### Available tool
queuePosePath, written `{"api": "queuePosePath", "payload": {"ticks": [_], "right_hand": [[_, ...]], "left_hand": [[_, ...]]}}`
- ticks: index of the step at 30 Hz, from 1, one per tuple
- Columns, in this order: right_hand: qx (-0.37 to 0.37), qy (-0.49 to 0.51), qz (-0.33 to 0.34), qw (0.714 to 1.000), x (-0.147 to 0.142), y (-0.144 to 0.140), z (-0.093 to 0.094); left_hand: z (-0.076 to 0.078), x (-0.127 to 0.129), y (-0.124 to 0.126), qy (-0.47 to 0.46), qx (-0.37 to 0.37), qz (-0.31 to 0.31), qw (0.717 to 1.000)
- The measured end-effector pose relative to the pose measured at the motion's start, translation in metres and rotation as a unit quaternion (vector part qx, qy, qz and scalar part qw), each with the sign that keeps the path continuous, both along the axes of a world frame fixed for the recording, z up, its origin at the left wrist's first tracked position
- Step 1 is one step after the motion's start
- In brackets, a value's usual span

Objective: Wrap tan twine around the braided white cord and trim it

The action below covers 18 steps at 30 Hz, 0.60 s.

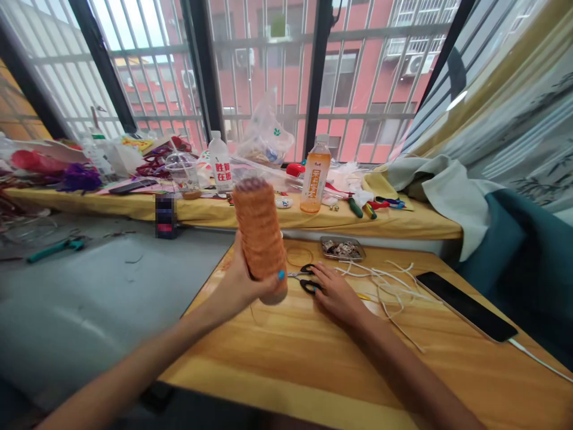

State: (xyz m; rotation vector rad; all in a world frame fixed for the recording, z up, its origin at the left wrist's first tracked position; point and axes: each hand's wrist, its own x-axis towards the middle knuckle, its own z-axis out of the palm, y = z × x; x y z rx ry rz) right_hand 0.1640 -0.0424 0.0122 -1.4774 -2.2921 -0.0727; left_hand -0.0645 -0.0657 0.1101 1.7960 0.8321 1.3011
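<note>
Orange twine spool [260, 230] in closed left-hand fingers [274, 279], upright.

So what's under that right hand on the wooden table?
The right hand rests on black-handled scissors; their loops and part of the blades show by the fingers. Whatever else lies beneath the palm is covered. The left hand holds an orange spool upright.
</note>
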Motion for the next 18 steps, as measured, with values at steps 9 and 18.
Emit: {"api": "queuePosePath", "payload": {"ticks": [9,18], "right_hand": [[-0.117,-0.225,-0.006,0.967,-0.015,0.032,0.044],[-0.092,-0.099,-0.056,0.989,-0.021,0.017,0.066]], "left_hand": [[-0.088,0.001,-0.02,0.047,-0.134,-0.087,0.986],[-0.083,-0.005,-0.023,0.094,-0.144,-0.115,0.978]]}}
